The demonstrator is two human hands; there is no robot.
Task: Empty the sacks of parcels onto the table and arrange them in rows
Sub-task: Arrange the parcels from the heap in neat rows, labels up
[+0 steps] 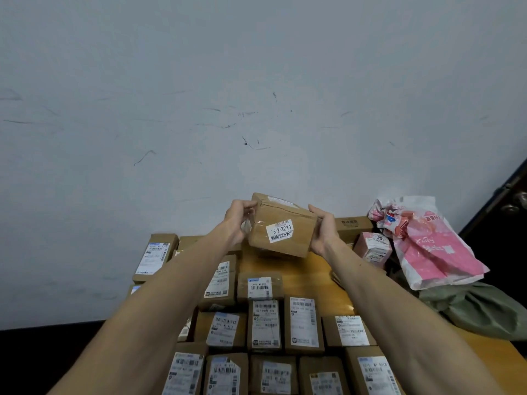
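I hold a brown cardboard parcel (281,225) with a white sticker up in the air above the far end of the wooden table (310,269). My left hand (238,220) grips its left side and my right hand (323,230) grips its right side. Below it, several brown parcels with white shipping labels (265,323) lie in rows across the table, reaching down to the near edge. A grey-green sack (479,312) lies slumped at the table's right side.
A pink and white plastic bag (427,243) sits at the far right of the table, beside a small pink box (373,248) and a brown carton (353,225). A scuffed pale wall (228,95) stands right behind the table. A dark door is at the far right.
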